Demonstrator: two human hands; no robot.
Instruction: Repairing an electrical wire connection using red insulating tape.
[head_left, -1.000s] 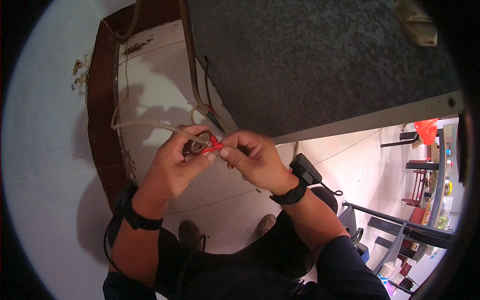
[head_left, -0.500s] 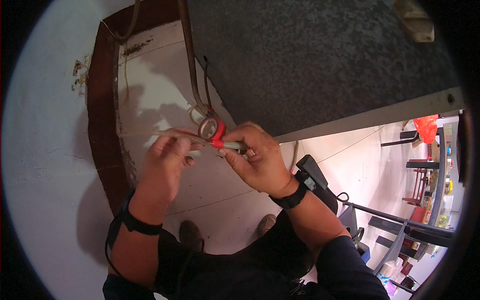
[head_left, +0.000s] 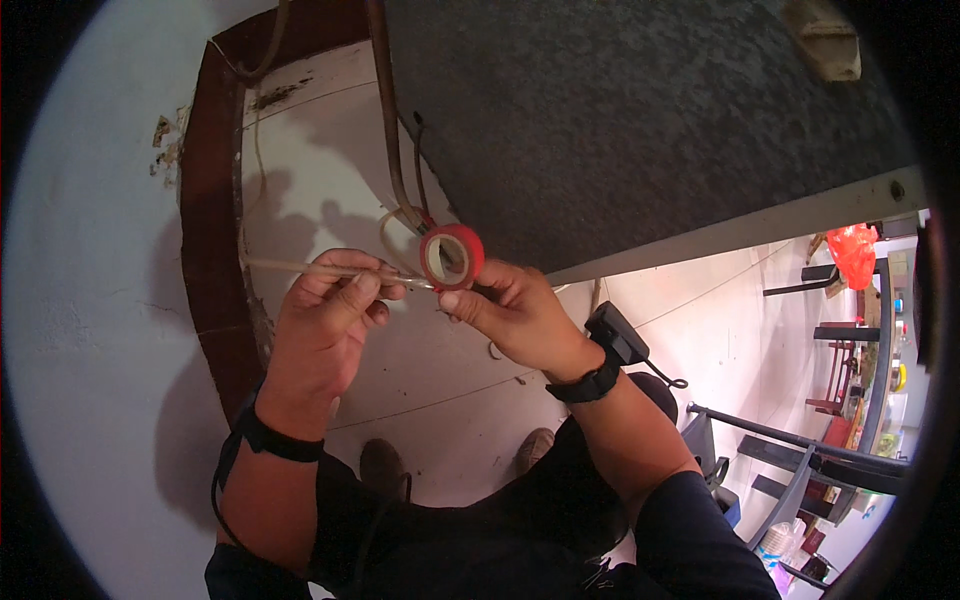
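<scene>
My left hand pinches a thin, pale tube between thumb and fingers. The tube runs in from the wall side toward my right hand. With thumb and fingers closed, my right hand holds a roll of red tape at the tube's joined end, where some red tape shows. The roll stands on edge with its open core facing me. My right fingers partly cover the joint. Just beyond the roll, a brownish hose and a black cable come down.
A wall with a dark red skirting lies at left. A large dark grey panel with a pale edge fills the far right. Black metal frames and a red plastic bag stand at right. My shoes are below.
The roll of red tape has shifted right and turned, so its core faces me more. My right hand has rotated with it, while my left hand still pinches the tube.
</scene>
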